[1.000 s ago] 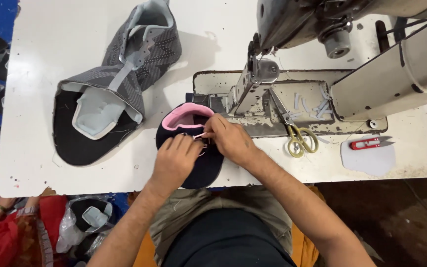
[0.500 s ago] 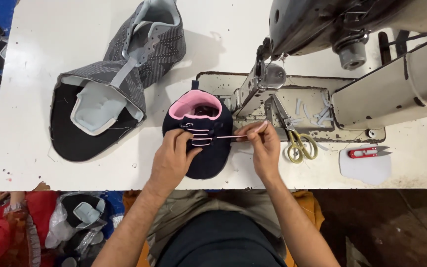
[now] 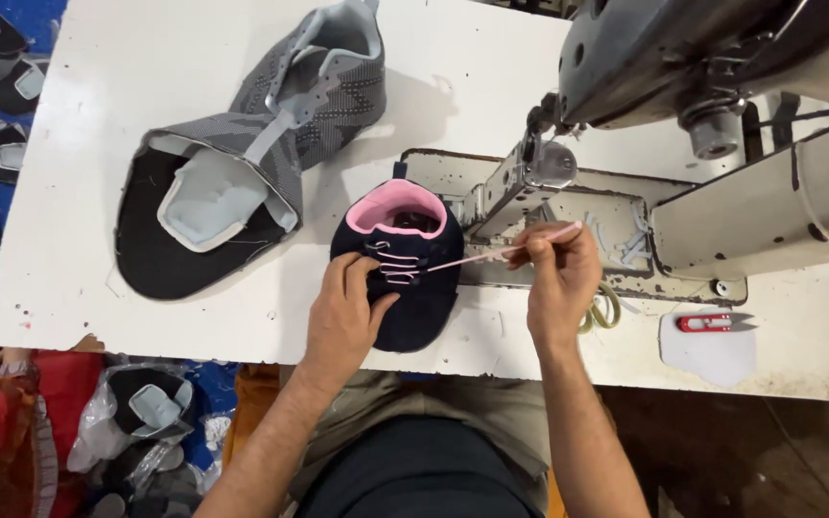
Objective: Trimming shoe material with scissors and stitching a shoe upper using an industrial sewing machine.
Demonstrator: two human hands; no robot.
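Head view: my left hand [image 3: 345, 321] presses flat on the navy shoe upper [image 3: 400, 269] with pink collar, lying on the white counter [image 3: 98, 144] before the sewing machine [image 3: 683, 115]. My right hand [image 3: 560, 278] pinches the pink lace [image 3: 477, 256], drawn taut from the eyelets. Grey uppers [image 3: 261, 144] lie well apart.

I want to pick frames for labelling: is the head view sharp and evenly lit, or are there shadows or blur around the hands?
Head view: mostly sharp, and the left hand and right hand show no motion blur; soft light from above casts a faint shadow of the grey shoe uppers across the white table; the sewing machine looms dark at the upper right edge; the pink lace stays crisp.
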